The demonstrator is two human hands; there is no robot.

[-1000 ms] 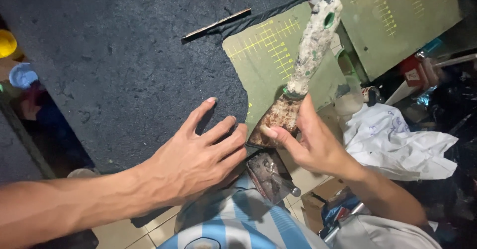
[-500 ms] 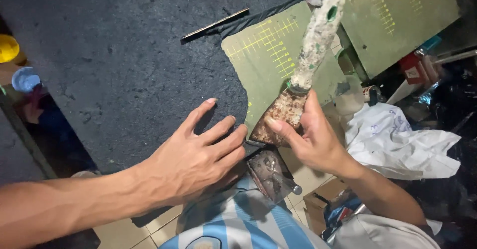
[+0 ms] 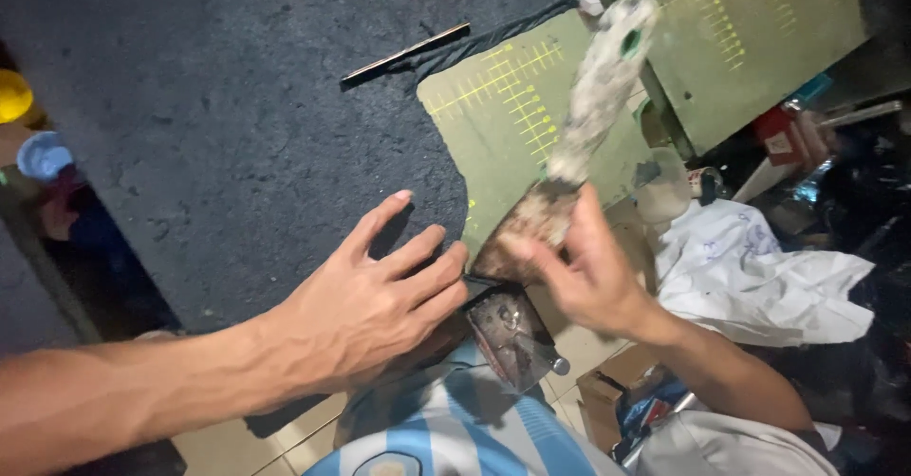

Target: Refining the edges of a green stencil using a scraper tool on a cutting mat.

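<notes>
Left hand [image 3: 365,310] lies flat and released, fingers spread on the dark sheet [image 3: 218,106]. Right hand [image 3: 584,272] has its grip wrapped round a paint-crusted brush [image 3: 579,134], over the green cutting mat [image 3: 512,125].

A thin stick [image 3: 406,53] lies at the top. A white crumpled cloth [image 3: 759,272] sits on the right, near a red box [image 3: 786,139]. A yellow cup [image 3: 13,94] and a blue cap [image 3: 43,156] sit far left.

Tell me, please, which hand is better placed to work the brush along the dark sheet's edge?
Right: the right hand already grips the brush beside the dark sheet, while the left hand lies flat on it.
</notes>
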